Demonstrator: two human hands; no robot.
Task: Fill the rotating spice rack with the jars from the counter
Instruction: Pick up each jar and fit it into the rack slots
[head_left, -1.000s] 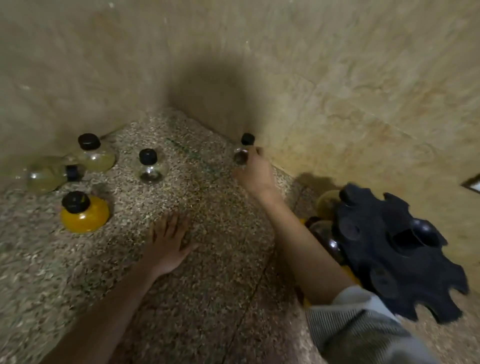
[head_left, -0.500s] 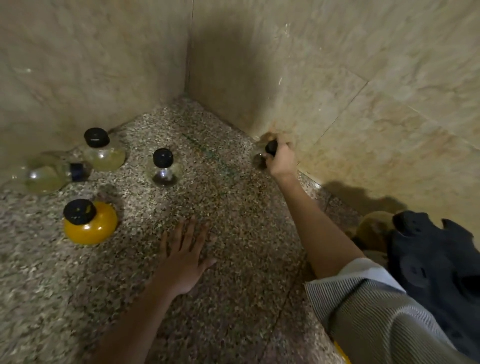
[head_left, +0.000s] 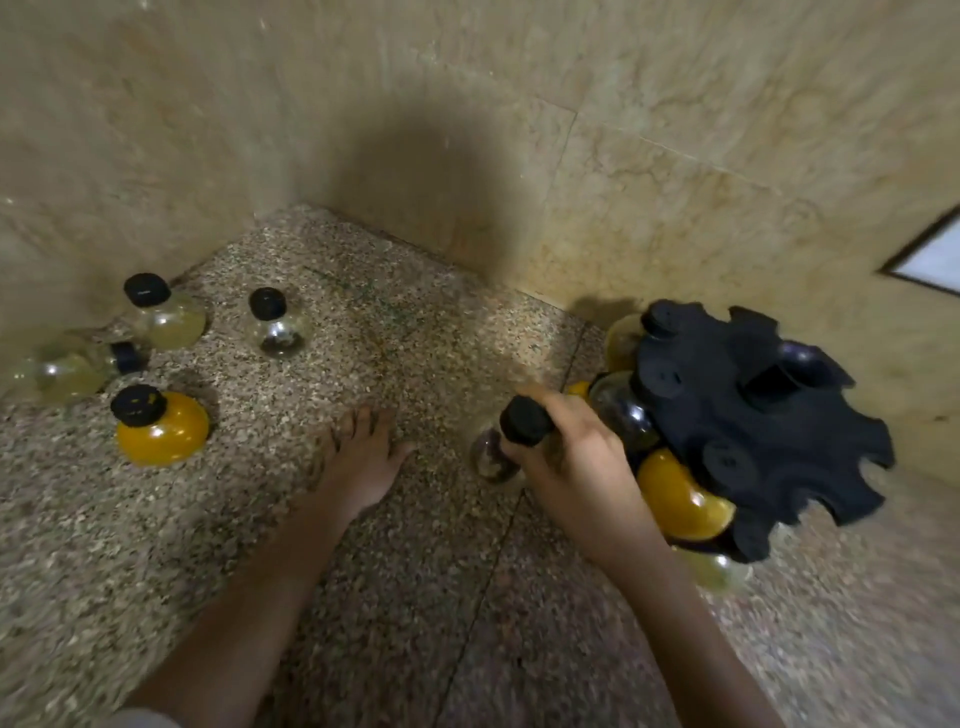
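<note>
Right hand (head_left: 576, 467) is clamped round a dark-capped jar (head_left: 511, 441), which we see just left of the black spice rack (head_left: 753, 415), w/ its base blurred. Left hand (head_left: 358, 462) lies flat, fingers spread, on the speckled counter (head_left: 415, 597). Four more jars sit far left, incl. a yellow jar (head_left: 161, 428).

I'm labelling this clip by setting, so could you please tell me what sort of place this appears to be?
Probably a home kitchen, in a counter corner. A speckled stone counter meets tiled walls, round spice jars stand on it, and a black rotating rack sits at the right with jars already in it.
</note>
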